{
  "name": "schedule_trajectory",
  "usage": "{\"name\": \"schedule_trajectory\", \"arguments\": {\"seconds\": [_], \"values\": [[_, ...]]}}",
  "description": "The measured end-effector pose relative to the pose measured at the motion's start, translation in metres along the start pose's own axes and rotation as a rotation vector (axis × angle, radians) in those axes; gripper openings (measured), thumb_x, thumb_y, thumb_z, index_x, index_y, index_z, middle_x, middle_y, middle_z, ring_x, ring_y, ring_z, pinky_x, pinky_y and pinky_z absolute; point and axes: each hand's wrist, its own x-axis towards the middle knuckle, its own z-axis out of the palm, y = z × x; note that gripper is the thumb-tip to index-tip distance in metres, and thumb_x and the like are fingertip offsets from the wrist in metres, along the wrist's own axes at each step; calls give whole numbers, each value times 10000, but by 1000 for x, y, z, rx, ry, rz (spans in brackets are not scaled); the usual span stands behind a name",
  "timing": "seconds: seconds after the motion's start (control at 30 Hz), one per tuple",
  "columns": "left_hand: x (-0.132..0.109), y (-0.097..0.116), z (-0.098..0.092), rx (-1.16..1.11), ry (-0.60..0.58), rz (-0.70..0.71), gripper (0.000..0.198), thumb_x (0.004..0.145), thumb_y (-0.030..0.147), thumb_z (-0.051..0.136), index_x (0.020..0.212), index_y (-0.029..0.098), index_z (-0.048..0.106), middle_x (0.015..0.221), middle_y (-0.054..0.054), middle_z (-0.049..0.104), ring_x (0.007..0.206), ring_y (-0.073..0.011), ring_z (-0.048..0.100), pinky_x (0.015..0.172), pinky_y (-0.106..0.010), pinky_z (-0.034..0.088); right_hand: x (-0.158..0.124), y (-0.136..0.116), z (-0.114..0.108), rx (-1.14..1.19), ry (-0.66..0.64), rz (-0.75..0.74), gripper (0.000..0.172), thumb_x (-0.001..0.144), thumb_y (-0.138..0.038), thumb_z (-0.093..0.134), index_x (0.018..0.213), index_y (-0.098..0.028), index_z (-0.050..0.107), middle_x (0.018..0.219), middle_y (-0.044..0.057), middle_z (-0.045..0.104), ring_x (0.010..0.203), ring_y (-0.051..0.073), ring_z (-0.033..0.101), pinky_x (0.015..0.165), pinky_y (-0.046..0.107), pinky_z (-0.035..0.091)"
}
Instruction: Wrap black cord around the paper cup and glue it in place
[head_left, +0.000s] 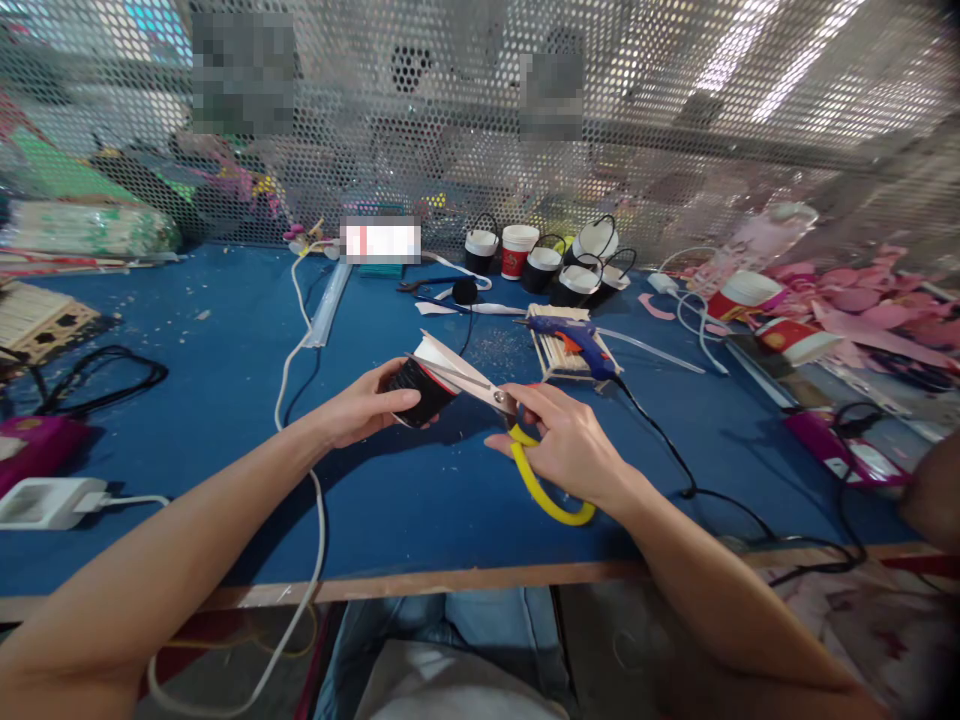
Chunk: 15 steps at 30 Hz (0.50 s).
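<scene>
My left hand [381,402] is wrapped round a small paper cup [424,392] banded with black cord, tilted with its white rim up and to the right. A strip of red shows beside the black. In my right hand [559,432] is a pair of scissors [466,378] with yellow handles. Their blades lie spread at the cup's white rim, one blade passing across it. Whether the blades are cutting into the paper I cannot tell. Behind the cup, a round black piece [465,291] with a cord hanging from it lies on the table.
A blue glue gun [574,340] rests on a stick rack [555,372] to the right. Several cord-wrapped cups [541,268] and a red cup [517,252] stand at the back. A white cable [321,520] runs down the left side. Pink petals [862,300] lie far right.
</scene>
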Motion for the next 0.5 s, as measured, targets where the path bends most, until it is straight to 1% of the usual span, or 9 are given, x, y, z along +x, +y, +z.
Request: {"name": "schedule_trajectory", "arguments": {"seconds": [0.13, 0.23, 0.3, 0.37, 0.5], "values": [[-1, -3, -3, -79, -142, -82, 525, 690, 472, 682, 1089, 149, 570, 1000, -151, 656, 773, -257, 671, 651, -353, 539, 0, -2, 0, 20, -16, 13, 440, 735, -519, 609, 1004, -171, 605, 714, 35, 529, 631, 142, 472, 597, 274, 414], [-2, -5, -4, -107, -208, -133, 505, 733, 506, 623, 1060, 122, 599, 981, -171, 665, 712, -227, 664, 593, -314, 533, -1, -2, 0, 25, -19, 5, 426, 742, -513, 605, 998, -172, 603, 710, 32, 528, 631, 140, 471, 609, 274, 416], [-2, -5, -4, -96, -199, -134, 472, 745, 473, 625, 1052, 115, 604, 958, -164, 669, 688, -208, 656, 561, -281, 524, -1, -1, 0, 32, -19, 7, 419, 744, -511, 604, 992, -174, 600, 703, 28, 523, 628, 137, 468, 604, 271, 413], [-2, -4, -3, -68, -161, -113, 443, 741, 437, 644, 1039, 112, 605, 943, -153, 665, 688, -203, 650, 544, -262, 519, -1, 0, 0, 42, -27, 27, 421, 736, -510, 614, 996, -180, 591, 710, 23, 528, 626, 136, 470, 594, 267, 410], [-2, -3, 2, 1, -94, -62, 465, 702, 407, 695, 1042, 110, 585, 901, -135, 650, 682, -206, 643, 529, -262, 520, 1, 5, 2, 49, -65, 48, 477, 675, -503, 678, 1014, -194, 546, 839, 38, 570, 699, 150, 508, 639, 279, 431]]}}
